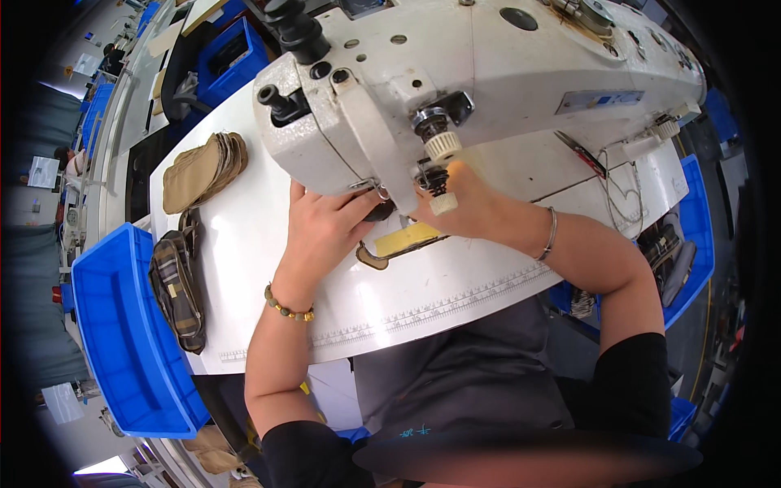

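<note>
We are resting our bare left hand (321, 228), fingers bent, against a small, dark, rounded piece (379, 214) lying beneath the head of the white metal sewing machine (488, 69); whether we are pinching it, we cannot tell. Our bare right hand (472, 207) is reaching in opposite, its grip hidden. We are apparently positioning work for stitching; the next move is calling for steady alignment, fingertips clear.

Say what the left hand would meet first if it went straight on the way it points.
The left hand would probably meet the white sewing machine head first; depth is unclear, so it might pass underneath.
</note>
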Available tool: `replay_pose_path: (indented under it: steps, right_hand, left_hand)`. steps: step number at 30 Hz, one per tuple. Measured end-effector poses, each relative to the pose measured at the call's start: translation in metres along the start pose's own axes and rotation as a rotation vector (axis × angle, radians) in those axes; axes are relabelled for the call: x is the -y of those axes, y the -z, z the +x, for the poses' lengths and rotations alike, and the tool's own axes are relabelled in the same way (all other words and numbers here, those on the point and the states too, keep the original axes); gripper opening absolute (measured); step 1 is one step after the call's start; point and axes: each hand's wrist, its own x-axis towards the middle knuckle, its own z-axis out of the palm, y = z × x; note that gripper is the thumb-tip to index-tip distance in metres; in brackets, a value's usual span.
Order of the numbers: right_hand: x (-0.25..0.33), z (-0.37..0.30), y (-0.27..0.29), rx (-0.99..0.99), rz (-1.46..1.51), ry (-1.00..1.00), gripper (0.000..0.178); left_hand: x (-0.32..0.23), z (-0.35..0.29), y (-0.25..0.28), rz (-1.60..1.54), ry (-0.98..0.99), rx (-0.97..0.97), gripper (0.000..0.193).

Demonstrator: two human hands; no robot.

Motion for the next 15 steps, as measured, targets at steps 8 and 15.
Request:
replay_pose_path:
  steps: [8, 15]
  right_hand:
    - [-0.001, 0.002, 0.008, 0.064, 0.056, -0.057, 0.013]
    - [-0.011, -0.004, -0.026, -0.105, 0.25, -0.105, 0.009]
  left_hand:
    - [0.0, -0.003, -0.001, 0.02, 0.012, 0.048, 0.032]
    - [0.004, -0.006, -0.006, -0.063, 0.107, 0.093, 0.036]
